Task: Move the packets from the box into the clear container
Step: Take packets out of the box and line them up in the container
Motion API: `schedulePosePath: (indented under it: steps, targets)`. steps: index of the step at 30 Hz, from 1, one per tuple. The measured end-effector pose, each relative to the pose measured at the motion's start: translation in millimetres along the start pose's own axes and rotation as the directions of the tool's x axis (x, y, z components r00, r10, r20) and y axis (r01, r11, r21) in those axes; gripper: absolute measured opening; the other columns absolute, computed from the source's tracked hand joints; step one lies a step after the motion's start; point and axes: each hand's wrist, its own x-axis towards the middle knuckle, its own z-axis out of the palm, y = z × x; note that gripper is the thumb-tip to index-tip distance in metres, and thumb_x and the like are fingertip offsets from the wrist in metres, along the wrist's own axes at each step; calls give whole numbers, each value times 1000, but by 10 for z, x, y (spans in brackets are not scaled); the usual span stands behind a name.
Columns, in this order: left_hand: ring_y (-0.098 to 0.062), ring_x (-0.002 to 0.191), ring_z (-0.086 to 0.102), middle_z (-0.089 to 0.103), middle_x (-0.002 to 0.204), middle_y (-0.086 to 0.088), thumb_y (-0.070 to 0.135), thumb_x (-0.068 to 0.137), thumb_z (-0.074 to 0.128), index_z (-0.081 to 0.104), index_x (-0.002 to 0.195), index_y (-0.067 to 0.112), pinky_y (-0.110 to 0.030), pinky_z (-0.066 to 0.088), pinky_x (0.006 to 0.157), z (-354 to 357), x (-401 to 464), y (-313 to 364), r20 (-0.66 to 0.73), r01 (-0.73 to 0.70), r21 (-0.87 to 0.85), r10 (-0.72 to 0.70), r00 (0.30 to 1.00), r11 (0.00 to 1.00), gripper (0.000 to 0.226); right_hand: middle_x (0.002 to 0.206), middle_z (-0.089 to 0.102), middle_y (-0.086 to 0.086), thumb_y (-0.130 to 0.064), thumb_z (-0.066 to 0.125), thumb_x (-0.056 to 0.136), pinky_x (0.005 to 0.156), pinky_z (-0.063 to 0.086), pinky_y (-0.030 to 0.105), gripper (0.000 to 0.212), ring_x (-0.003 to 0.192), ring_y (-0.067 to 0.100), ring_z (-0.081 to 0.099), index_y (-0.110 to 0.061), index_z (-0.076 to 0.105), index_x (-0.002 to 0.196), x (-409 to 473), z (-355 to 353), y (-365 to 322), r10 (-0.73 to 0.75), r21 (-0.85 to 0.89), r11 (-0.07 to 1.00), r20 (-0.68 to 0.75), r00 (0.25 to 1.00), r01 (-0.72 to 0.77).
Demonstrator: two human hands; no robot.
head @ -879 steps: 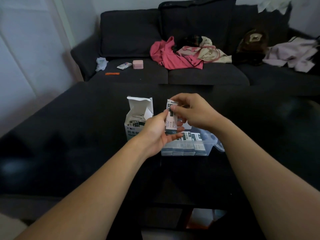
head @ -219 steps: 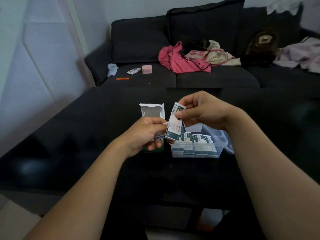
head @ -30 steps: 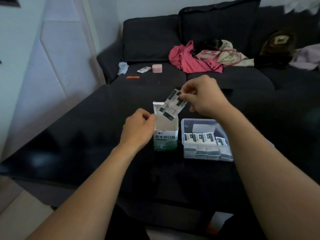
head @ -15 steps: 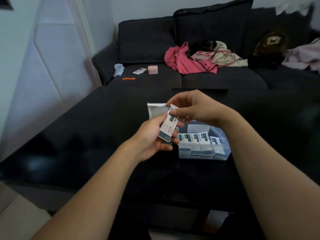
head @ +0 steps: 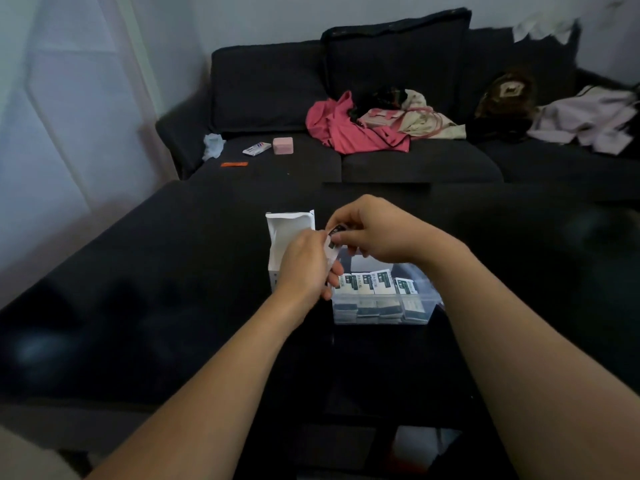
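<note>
I am holding a packet [head: 333, 244] between both hands, above the gap between the box [head: 281, 237] and the clear container [head: 429, 308]. My right hand [head: 375, 233] is pinching its top end with thumb and fingertips curled over it, and my left hand [head: 306, 268] is closing round its lower end from the left, so most of the packet is hidden and only a sliver of white and dark print is showing between my fingers. Half a second ago the packet was lying open to view across my left fingers; now my hands are pressing closer together and covering it. A second ago my right hand alone was lifting it out above the box while my left was steadying the carton.

The box is standing upright with its white flap open, just behind my left hand, which is hiding its lower front. The clear container is sitting just right of it on the black table [head: 138, 306], with a row of packets [head: 375, 284] standing on edge inside, as before.

Beyond the table, the dark sofa [head: 277, 84] is carrying a pink garment [head: 343, 128] and a small pink case [head: 283, 145]
</note>
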Motion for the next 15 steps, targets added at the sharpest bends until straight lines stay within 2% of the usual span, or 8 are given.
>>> schedulePosePath:
  steps: [3,5,7,9,12,15]
  targets:
    - [-23,61,63,66,81,-13,32,107,31,60,107,11,-29,46,41,54,33,-62,95,-133,118,122,988,984,36,72,67,-5,-9,64,97,56,51,15,12,58,1,61,-15,74,97,-134,-213,122,48,-25,999,29,998,-47]
    - [-19,66,66,68,86,-5,36,105,40,62,101,19,-32,50,51,60,63,-124,131,-253,265,225,965,930,29,79,70,0,-7,65,96,58,52,17,11,63,7,63,-14,73,98,-238,-424,287,119,-88,989,-18,993,-120]
    - [-11,76,66,69,88,6,37,100,53,64,98,26,-34,54,69,58,117,-193,233,-404,496,330,914,768,16,82,73,2,-4,66,94,60,53,23,10,66,12,67,-12,70,98,-318,-573,477,209,-117,971,-21,978,-210]
    - [-7,87,65,67,94,12,37,94,62,65,99,31,-37,57,82,61,142,-226,357,-477,630,317,879,613,8,84,74,3,-5,68,93,61,55,27,9,66,12,67,-12,69,97,-358,-590,602,290,-196,939,9,957,-283]
    - [-6,89,64,67,97,14,45,88,66,69,96,31,-39,59,82,113,151,-234,429,-521,707,296,854,478,16,86,69,0,-9,69,93,61,50,26,9,68,11,63,-17,70,96,-353,-498,718,358,-359,877,44,933,-320]
    - [-7,93,65,70,104,13,51,85,67,71,105,30,-38,60,82,151,150,-204,452,-545,751,312,836,372,30,92,65,-4,-12,66,94,67,44,27,15,77,9,58,-26,68,91,-298,-430,762,400,-425,841,73,914,-334]
